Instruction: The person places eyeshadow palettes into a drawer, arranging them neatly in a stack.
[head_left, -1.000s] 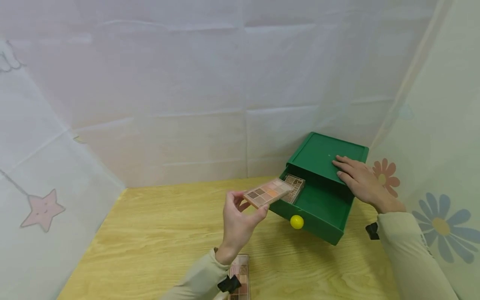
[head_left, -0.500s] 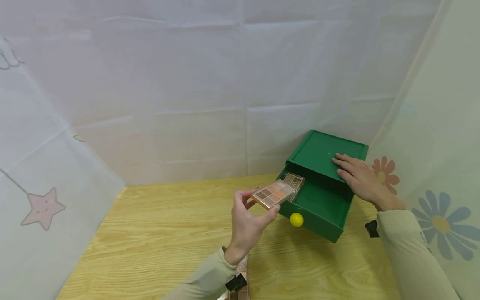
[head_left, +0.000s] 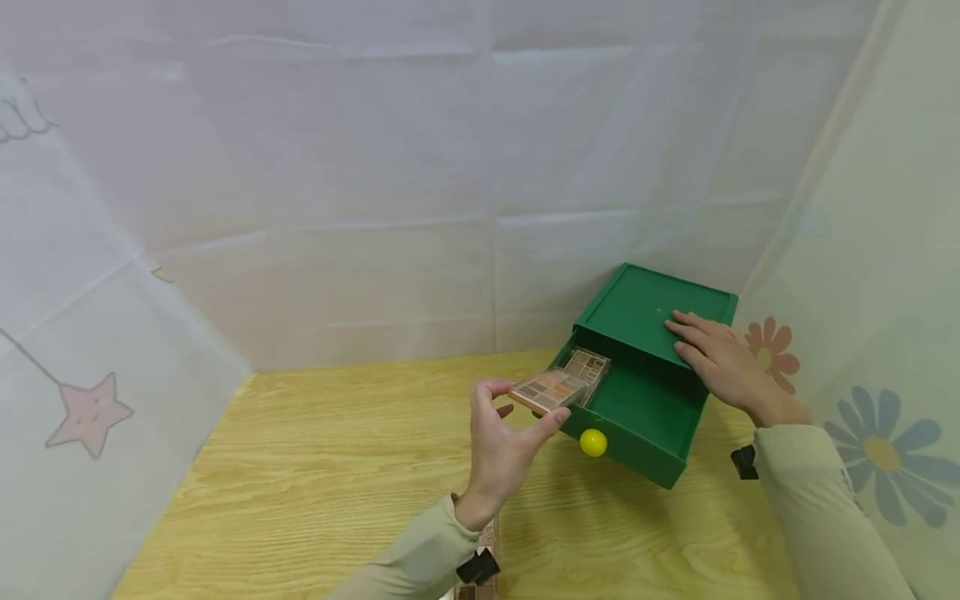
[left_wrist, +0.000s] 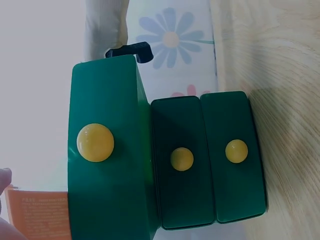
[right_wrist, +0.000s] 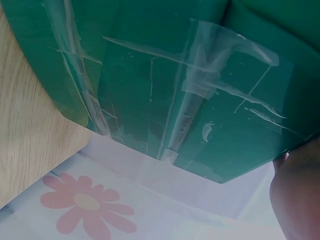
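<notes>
White creased sheeting printed with a star and flowers walls in the pale wood-grain tabletop (head_left: 315, 467). Against its right rear stands a glossy green plastic drawer cabinet (head_left: 652, 304); the right hand (head_left: 716, 358) lies flat on its lid, fingers straight. Its top drawer (head_left: 637, 417), pulled open, has a round yellow knob (head_left: 593, 442) and holds one eyeshadow palette (head_left: 588, 367). The left hand (head_left: 502, 450) pinches a second rectangular eyeshadow palette (head_left: 551, 390) over the drawer's near-left corner.
</notes>
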